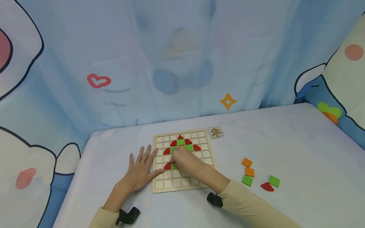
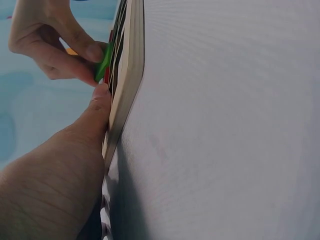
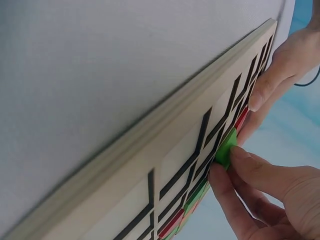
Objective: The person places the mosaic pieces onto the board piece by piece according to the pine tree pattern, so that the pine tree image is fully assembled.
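Note:
A wooden grid board (image 1: 182, 189) lies on the table, with red and green pieces set in its cells. My right hand (image 1: 188, 162) reaches over the board and pinches a green square tile (image 3: 226, 148) between thumb and fingers; the tile is tilted at a cell. Beside it sits a red quarter-round piece (image 1: 167, 166). My left hand (image 1: 139, 173) lies with fingers spread along the board's left side, its thumb touching the board's edge near that red piece. Part of the pattern is hidden beneath my right hand.
Right of the board lie loose orange squares (image 1: 246, 162), green squares (image 1: 274, 181) and a red quarter-round (image 1: 267, 186). A small pattern card (image 1: 215, 132) rests by the board's upper right corner. Behind the table hangs a blue printed curtain (image 1: 182, 63).

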{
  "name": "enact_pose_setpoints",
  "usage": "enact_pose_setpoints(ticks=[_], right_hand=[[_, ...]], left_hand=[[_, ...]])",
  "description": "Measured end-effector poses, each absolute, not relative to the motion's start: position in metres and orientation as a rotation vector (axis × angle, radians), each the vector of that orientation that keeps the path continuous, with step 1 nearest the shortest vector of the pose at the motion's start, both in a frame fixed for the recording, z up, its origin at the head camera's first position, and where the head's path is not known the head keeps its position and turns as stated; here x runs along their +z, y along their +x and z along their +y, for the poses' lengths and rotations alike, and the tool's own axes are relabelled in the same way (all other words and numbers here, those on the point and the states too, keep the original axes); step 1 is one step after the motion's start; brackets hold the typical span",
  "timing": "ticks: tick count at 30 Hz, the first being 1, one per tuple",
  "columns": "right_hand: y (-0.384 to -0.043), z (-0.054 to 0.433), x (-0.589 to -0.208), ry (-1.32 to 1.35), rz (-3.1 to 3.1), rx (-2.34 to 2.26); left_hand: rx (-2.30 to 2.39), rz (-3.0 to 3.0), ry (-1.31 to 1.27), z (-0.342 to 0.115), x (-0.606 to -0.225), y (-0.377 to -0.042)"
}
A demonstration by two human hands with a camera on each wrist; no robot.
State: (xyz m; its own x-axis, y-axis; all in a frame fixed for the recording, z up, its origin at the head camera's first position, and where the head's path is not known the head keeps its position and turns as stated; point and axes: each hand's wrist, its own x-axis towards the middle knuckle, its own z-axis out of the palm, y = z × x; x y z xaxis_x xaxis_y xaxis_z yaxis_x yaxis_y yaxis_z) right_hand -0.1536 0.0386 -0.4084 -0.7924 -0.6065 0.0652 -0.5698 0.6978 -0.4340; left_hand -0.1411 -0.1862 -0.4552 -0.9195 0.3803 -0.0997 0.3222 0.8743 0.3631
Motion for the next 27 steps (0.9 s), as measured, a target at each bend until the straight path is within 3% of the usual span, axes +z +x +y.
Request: enact_pose_setpoints(ticks=[15,21,27], right_hand=[[-0.142,0.040,-0.411,-1.158,2.937,-0.460],[-0.146,0.056,-0.408,-1.071,2.708,-0.716],[-0.146,0.088,-0.400,-1.170,2.580,-0.888]], left_hand=[[0.508,2.866,0.543,-0.185,-0.452,-0.141],[0.509,2.869,0.542,-0.186,-0.454,-0.140],[0.510,2.876,0.545,-0.185,-0.454,-0.140]])
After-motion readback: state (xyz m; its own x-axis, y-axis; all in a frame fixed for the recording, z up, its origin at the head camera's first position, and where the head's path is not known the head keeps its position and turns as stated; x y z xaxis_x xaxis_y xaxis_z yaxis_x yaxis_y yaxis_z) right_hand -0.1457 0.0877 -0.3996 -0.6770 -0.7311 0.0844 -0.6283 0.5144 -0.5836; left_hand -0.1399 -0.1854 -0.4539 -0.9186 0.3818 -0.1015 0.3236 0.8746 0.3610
